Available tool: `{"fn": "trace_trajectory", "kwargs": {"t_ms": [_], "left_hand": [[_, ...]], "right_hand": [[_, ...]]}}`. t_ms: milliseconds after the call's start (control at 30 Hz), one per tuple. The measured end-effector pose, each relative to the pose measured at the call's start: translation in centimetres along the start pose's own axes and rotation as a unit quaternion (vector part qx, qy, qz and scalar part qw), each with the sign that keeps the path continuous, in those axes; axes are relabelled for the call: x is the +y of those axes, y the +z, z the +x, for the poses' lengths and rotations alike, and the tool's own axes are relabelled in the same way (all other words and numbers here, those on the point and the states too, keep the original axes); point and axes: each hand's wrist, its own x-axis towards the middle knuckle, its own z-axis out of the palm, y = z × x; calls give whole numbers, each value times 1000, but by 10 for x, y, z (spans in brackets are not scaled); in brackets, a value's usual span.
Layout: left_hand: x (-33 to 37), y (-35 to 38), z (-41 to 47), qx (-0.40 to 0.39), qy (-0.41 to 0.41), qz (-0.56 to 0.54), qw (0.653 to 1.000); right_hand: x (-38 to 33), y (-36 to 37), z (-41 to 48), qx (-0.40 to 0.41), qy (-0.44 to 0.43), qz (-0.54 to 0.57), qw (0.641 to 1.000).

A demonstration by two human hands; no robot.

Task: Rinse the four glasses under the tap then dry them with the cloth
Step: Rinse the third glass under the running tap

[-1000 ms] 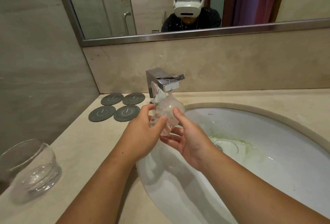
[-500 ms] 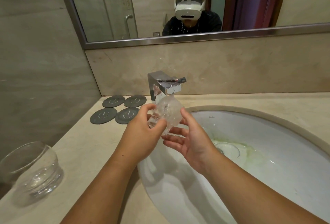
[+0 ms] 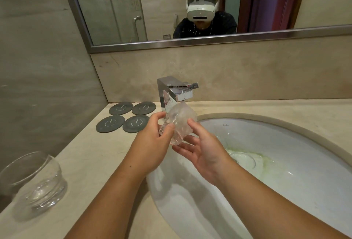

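A clear glass (image 3: 181,120) is held tilted under the chrome tap (image 3: 176,91), with water running onto it. My left hand (image 3: 152,143) grips the glass at its lower end, thumb and fingers curled round it. My right hand (image 3: 203,151) cups the glass from the right, thumb on its side and fingers spread beneath it. A second clear glass (image 3: 36,181) stands upright on the counter at the far left. No cloth is in view.
The white basin (image 3: 285,191) has a greenish stain near its drain. Several dark round coasters (image 3: 123,117) lie on the beige counter (image 3: 85,162) left of the tap. A mirror (image 3: 190,10) and a tiled wall stand behind.
The view has shifted slightly, so everything sits a little lower in frame. My right hand's fingers have opened a little around the glass. The glass stays under the tap.
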Motion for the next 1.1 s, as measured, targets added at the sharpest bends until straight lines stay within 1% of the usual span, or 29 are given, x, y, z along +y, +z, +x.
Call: {"fn": "trace_trajectory", "kwargs": {"t_ms": [133,300,533,667,867,967,1100], "left_hand": [[2,0,-1,1,31,16,999],[-5,4,-1,5,69,62,996],[1,3,-1,32,25,20,999],[2,3,-1,28,23,12,999],[1,3,-1,15,24,6,1000],[-2,3,-1,-1,51,6,999],[-5,4,-2,-12,83,46,995]], "right_hand": [[0,-1,1,25,-19,-14,999],[1,0,-1,18,-23,-20,999],[2,1,0,17,7,-16,1000],[2,2,-2,-4,35,-4,999],[4,1,0,19,-12,-49,999],[5,-1,3,26,-24,-53,998],[5,-2,2,27,-35,-53,998]]}}
